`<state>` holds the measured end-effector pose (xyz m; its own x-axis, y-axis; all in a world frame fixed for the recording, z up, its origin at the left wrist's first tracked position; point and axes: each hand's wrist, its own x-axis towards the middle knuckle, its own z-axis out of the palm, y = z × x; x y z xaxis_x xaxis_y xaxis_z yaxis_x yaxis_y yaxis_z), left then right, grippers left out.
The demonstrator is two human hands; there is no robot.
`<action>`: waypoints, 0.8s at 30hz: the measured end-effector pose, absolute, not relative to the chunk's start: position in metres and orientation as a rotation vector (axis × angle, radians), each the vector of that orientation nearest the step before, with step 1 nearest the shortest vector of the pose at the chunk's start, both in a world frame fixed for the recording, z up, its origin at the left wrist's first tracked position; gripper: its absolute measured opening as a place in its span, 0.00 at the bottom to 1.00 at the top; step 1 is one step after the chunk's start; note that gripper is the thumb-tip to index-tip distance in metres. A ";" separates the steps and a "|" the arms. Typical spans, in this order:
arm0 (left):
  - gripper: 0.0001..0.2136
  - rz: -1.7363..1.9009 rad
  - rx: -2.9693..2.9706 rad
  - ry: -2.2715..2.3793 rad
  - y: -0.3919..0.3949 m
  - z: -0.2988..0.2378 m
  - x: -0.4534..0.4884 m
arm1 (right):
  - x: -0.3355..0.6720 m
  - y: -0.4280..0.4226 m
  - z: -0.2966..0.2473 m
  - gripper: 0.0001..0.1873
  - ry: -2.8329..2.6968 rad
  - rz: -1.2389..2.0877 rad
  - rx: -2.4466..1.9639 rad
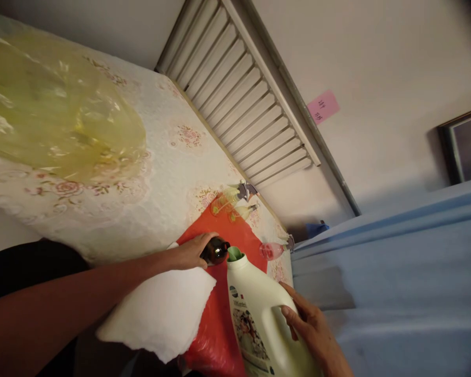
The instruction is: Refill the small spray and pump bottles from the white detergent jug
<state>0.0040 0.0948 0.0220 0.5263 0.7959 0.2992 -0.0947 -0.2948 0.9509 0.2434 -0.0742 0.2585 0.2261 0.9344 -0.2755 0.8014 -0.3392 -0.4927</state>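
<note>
1. Nearest, the person's left forearm (102,290) reaches in over white paper (160,314).
2. The left hand (190,255) has its grip closed around a dark bottle (212,251), neck at the pale jug's (255,293) green mouth (235,254); I can't tell whether they touch.
3. The right hand (312,324) grips the jug's handle.
4. Farther off, two yellowish bottles (225,201) and, right, a pink one (272,251) are on the flowered bench (172,183).

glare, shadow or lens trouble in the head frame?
Head view: glints on the yellow plastic bag and dark bottle; head view: soft shadows on the blue fabric and beside the black-edged frame; head view: top-right corner dark, scene tilted.
</note>
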 end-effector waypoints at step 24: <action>0.42 1.002 1.686 0.634 0.099 0.006 0.012 | 0.243 -0.067 0.269 0.40 -1.709 0.732 -2.346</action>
<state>0.0124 0.0995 0.0064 0.5135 0.7987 0.3136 -0.0588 -0.3319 0.9415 0.2430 -0.0674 0.2686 0.2326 0.9262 -0.2967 0.8539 -0.3405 -0.3937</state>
